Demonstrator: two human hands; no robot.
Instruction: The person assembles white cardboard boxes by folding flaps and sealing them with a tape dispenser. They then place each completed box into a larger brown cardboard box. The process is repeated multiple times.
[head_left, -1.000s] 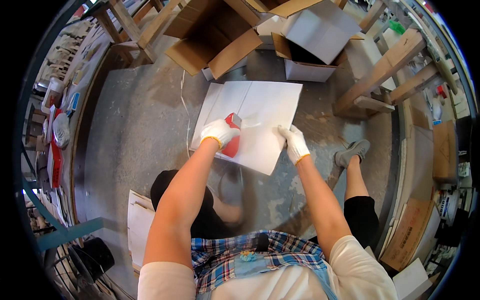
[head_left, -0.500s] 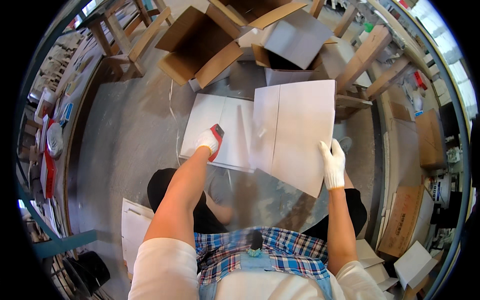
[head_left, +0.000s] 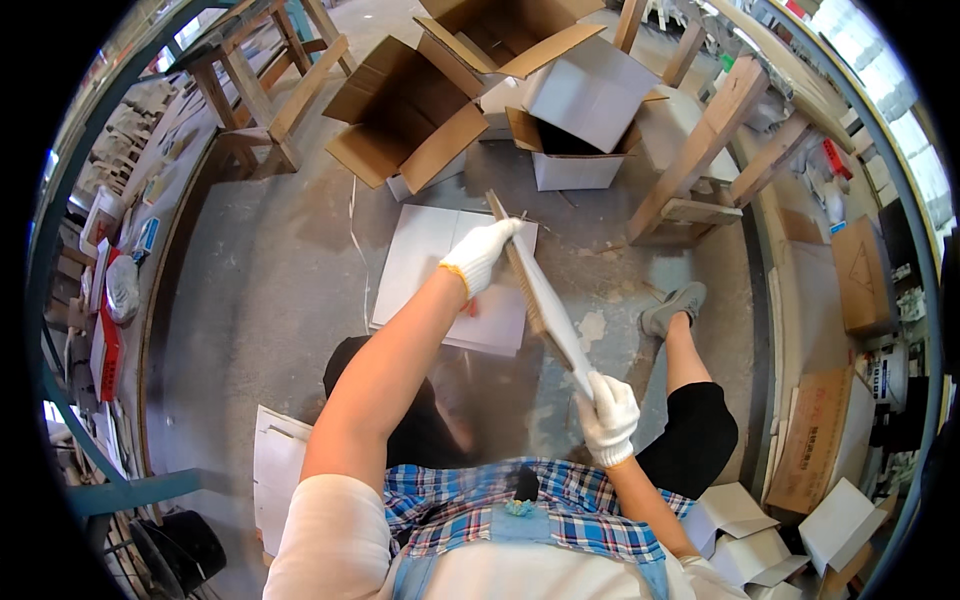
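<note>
A white flattened carton (head_left: 548, 300) stands on edge between my hands, seen almost edge-on with its brown side strip to the left. My left hand (head_left: 482, 254), in a white knit glove, is closed round its far end. My right hand (head_left: 607, 418), gloved the same way, grips the near end. Beneath the left forearm, more flat white cardboard (head_left: 425, 245) lies on the floor. A small part of a red tool (head_left: 472, 308) shows on it beside my left wrist; the rest is hidden.
Open brown-and-white cartons (head_left: 400, 115) stand ahead, with a white box (head_left: 592, 92) tipped on another. Wooden trestle legs (head_left: 700, 150) are at the far right. Flat white sheets (head_left: 278, 470) lie near left. Shelves with goods line both sides. A cord (head_left: 354, 240) runs along the floor.
The carton has swung from lying broad side up to standing on edge. My left hand has left the red tool and taken the carton's far end; my right hand has moved left and nearer.
</note>
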